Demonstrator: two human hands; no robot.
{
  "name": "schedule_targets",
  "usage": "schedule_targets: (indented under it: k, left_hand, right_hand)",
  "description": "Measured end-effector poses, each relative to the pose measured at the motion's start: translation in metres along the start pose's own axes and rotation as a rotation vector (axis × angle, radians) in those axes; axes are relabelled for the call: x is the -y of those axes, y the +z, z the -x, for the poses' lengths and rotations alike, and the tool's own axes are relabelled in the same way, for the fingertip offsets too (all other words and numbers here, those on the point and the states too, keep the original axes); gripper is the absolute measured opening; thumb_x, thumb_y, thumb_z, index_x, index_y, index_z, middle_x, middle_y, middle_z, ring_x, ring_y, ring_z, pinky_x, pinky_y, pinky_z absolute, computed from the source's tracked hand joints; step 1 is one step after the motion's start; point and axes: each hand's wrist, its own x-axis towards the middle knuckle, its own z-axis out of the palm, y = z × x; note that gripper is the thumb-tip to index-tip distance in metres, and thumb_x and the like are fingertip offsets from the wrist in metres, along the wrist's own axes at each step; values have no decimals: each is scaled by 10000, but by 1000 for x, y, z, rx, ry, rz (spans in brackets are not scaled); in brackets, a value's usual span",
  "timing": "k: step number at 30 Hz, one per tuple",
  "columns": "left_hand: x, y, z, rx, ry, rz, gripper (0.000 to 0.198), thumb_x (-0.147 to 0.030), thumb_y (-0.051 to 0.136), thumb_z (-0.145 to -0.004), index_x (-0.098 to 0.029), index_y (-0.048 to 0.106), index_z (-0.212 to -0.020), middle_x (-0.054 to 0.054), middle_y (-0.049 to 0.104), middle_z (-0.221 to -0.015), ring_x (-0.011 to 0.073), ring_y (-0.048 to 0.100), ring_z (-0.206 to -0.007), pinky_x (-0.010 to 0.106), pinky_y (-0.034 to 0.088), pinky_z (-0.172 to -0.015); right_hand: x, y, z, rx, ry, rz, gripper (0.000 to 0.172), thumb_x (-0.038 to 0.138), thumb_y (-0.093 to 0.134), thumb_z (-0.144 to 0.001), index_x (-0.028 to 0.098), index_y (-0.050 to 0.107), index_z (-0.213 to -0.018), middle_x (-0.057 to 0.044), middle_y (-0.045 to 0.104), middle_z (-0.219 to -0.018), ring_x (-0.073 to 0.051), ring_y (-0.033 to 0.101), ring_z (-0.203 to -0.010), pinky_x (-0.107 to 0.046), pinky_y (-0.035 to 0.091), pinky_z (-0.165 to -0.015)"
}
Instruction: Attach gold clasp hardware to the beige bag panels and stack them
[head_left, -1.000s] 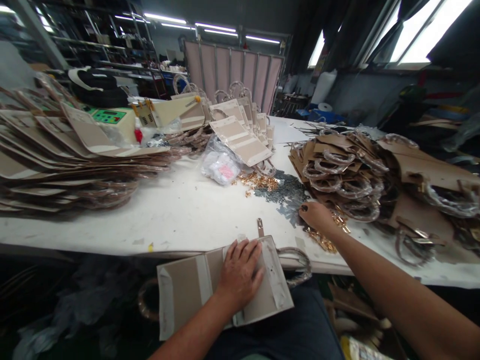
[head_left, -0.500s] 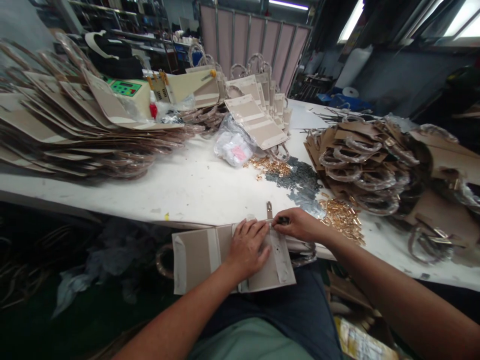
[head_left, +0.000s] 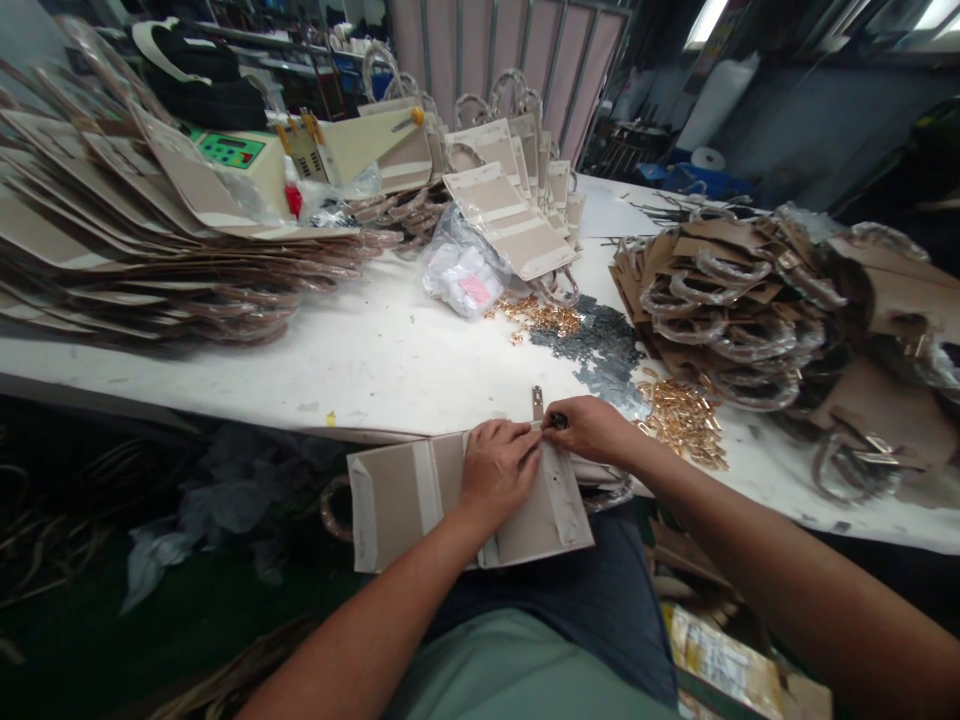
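- Flat beige cardboard bag panel: resting on lap.
- Left hand: pressed flat on panel, gripping nothing.
- Right hand: pinching small dark fitting at panel's top edge.
- Judged: fitting not seated; gold clasp heap beyond panel unused.

No readable text, green control panel too blurred to read

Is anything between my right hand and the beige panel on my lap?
Nothing visible. The right hand pinches a small dark piece at the top edge of the beige panel, beside the left hand, which lies on the panel. A metal tab lies just beyond, not between.
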Motion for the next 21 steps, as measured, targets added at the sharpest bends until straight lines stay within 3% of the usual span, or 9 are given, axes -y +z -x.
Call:
schedule_targets:
  k: [3,7,11,13,16,21]
  left_hand:
    - [-1,1,-8,-23,-24,-2,181,-289,697,-988,-292,795,-1140,32,769,-1156,260,618,-1101,464,451,-948]
    - [-1,0,-17,-30,-27,-39,72,-310,744,-961,-288,809,-982,28,762,-1052,258,617,-1040,455,445,-888]
    - [4,0,-19,-29,8,-73,52,-249,764,-930,-280,796,-957,46,722,-1283,282,600,-1152,471,441,-916]
    - [7,0,-20,-18,24,-72,79,-240,758,-932,-288,789,-987,37,717,-1308,285,597,-1165,482,434,-927]
    - [9,0,-22,14,37,-68,106,-232,737,-945,-295,779,-1019,33,753,-1174,274,611,-1088,473,431,-893]
    - [12,-3,-26,63,35,-67,89,-219,737,-927,-283,771,-980,54,748,-1116,267,637,-1017,443,460,-837]
  right_hand:
    - [4,4,5,-44,69,75,105,288,718,-916,240,801,-962,-41,787,-926,-222,687,-841,-278,367,-653]
    - [4,9,12,-137,49,93,92,295,740,-908,219,781,-942,-58,766,-977,-226,685,-867,-284,388,-679]
    - [-14,1,5,-151,48,-149,90,299,741,-898,228,776,-854,-8,753,-831,-185,681,-782,-258,434,-684]
    - [-28,-9,-7,-220,100,-186,113,307,720,-909,240,781,-841,14,753,-787,-170,685,-755,-245,448,-686]
    - [-50,-25,-36,-331,201,-112,144,343,699,-922,247,800,-888,-1,777,-846,-181,698,-787,-251,450,-684]
    - [-79,-41,-91,-360,314,6,210,376,692,-897,254,822,-1010,-71,796,-968,-250,713,-871,-287,451,-690]
